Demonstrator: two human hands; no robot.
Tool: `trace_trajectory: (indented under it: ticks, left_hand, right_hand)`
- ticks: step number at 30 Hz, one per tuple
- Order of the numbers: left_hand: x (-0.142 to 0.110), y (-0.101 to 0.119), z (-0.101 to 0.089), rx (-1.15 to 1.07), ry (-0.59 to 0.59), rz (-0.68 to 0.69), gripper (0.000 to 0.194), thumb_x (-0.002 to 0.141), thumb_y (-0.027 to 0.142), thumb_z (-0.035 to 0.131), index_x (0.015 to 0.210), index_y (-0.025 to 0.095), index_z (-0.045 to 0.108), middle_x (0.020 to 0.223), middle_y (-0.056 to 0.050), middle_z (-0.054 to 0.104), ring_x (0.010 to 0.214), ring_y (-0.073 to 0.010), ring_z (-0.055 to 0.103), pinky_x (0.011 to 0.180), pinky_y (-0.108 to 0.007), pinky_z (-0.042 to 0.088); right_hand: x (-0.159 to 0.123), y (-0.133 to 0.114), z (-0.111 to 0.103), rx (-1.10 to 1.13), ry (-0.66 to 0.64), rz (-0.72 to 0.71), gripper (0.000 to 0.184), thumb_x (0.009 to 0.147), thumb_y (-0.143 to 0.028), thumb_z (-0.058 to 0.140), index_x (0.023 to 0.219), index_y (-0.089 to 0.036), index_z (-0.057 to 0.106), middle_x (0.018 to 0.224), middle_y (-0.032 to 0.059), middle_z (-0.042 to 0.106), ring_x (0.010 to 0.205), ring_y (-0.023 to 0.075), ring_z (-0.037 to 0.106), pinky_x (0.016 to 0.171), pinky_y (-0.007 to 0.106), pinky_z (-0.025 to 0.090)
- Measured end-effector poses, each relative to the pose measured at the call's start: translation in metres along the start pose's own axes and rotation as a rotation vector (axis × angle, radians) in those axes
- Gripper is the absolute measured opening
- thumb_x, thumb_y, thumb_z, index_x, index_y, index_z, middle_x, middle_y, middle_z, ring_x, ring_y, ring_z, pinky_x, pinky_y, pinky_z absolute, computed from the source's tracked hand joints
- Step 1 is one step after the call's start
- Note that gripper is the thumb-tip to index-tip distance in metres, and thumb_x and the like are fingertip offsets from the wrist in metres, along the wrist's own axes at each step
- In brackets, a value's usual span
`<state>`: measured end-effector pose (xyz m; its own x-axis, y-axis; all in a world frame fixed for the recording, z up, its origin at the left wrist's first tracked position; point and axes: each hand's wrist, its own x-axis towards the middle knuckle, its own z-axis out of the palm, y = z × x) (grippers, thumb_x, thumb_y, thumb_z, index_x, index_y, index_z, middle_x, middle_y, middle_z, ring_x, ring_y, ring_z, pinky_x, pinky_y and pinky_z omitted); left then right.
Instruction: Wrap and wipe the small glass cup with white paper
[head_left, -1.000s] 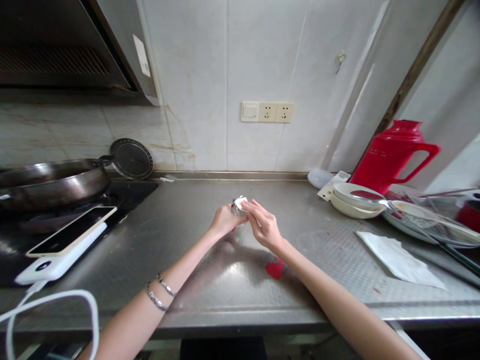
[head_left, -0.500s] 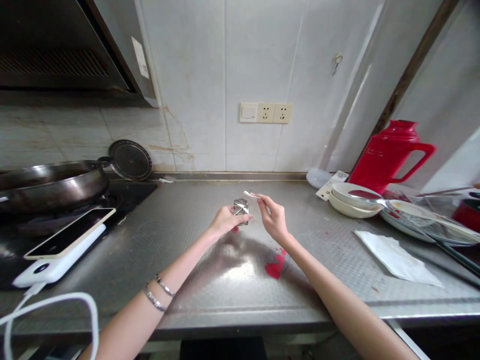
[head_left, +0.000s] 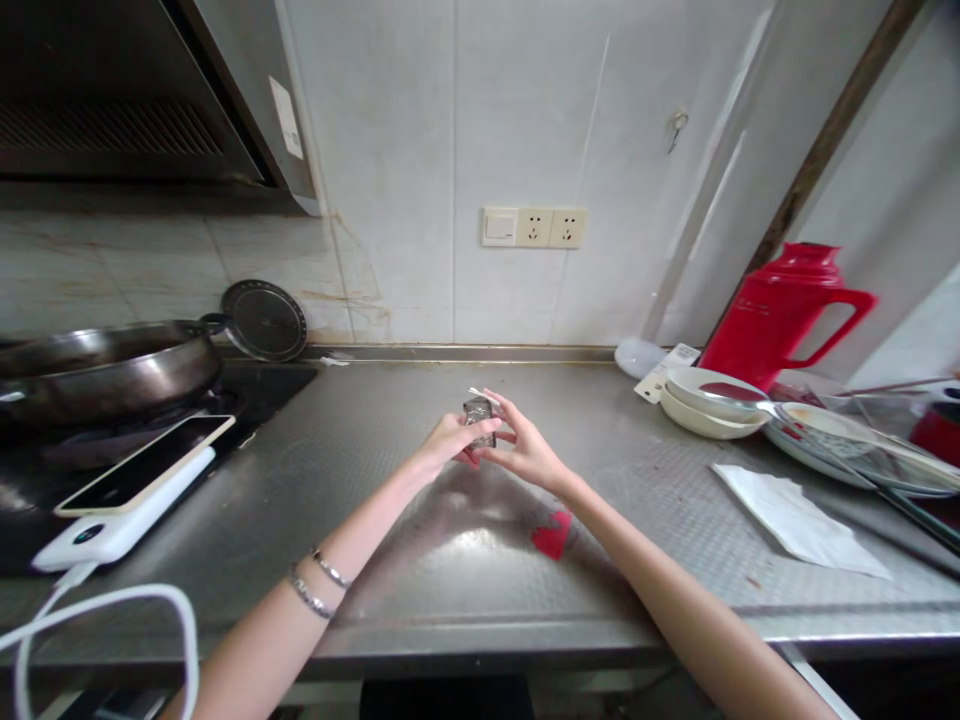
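Observation:
My left hand (head_left: 448, 440) is closed round a small dark see-through box (head_left: 477, 410) with a silvery line pattern, held above the steel counter. My right hand (head_left: 529, 450) has come up to the box's right side; its thumb and fingers reach round it, apparently touching. A thin white stick, like a cotton swab (head_left: 475, 391), shows at the box's top near my right fingertips. How the lower fingers grip is partly hidden. On the counter below lies a red heart-shaped patch (head_left: 551, 535); another bit of red shows under my left hand.
A pan (head_left: 112, 365) stands on the hob at left, with a phone (head_left: 150, 465) and white power bank (head_left: 112, 545) before it. At right are a red thermos flask (head_left: 780, 315), stacked bowls (head_left: 712, 410), plates and a white paper napkin (head_left: 799, 525). The counter (head_left: 375, 400) is textured steel.
My right hand has moved left and down from beside the box to its right side, bringing the white stick against the box's top. My left hand has stayed nearly in place.

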<state>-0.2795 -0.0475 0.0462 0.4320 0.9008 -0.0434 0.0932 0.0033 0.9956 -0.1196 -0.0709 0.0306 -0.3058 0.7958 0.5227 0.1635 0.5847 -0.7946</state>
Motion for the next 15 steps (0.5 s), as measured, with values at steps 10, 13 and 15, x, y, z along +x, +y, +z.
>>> trace_trajectory:
  ticks: [10, 13, 15]
  left_hand:
    - [0.004, -0.001, -0.012, 0.121, -0.089, 0.211, 0.129, 0.05, 0.031, 0.087, 0.148, 0.027, 0.004, 0.124, -0.018, 0.058, 0.079, -0.018, 0.065, 0.078, -0.039, 0.053]
    - [0.009, -0.012, -0.01, 0.23, -0.026, 0.397, 0.133, 0.048, 0.025, 0.088, 0.148, 0.026, -0.001, 0.141, -0.02, 0.041, 0.109, -0.0257, 0.058, 0.096, -0.044, 0.044]
    - [0.012, -0.019, -0.006, 0.233, -0.025, 0.46, 0.128, 0.053, 0.025, 0.086, 0.148, 0.023, 0.0, 0.141, -0.02, 0.041, 0.118, -0.027, 0.053, 0.101, -0.043, 0.041]
  right_hand:
    - [0.008, 0.0, -0.01, 0.116, 0.194, 0.101, 0.066, 0.065, -0.029, 0.077, 0.125, -0.025, 0.05, 0.125, 0.0083, 0.058, 0.101, 0.0217, 0.063, 0.084, 0.038, 0.055]
    - [0.009, 0.0, -0.01, 0.123, 0.185, 0.109, 0.062, 0.065, -0.029, 0.077, 0.123, -0.023, 0.053, 0.122, 0.0076, 0.06, 0.099, 0.0205, 0.064, 0.088, 0.038, 0.053]
    - [0.009, -0.001, -0.008, 0.119, 0.168, 0.099, 0.06, 0.065, -0.03, 0.077, 0.121, -0.022, 0.055, 0.12, 0.0077, 0.061, 0.098, 0.0202, 0.064, 0.089, 0.038, 0.053]
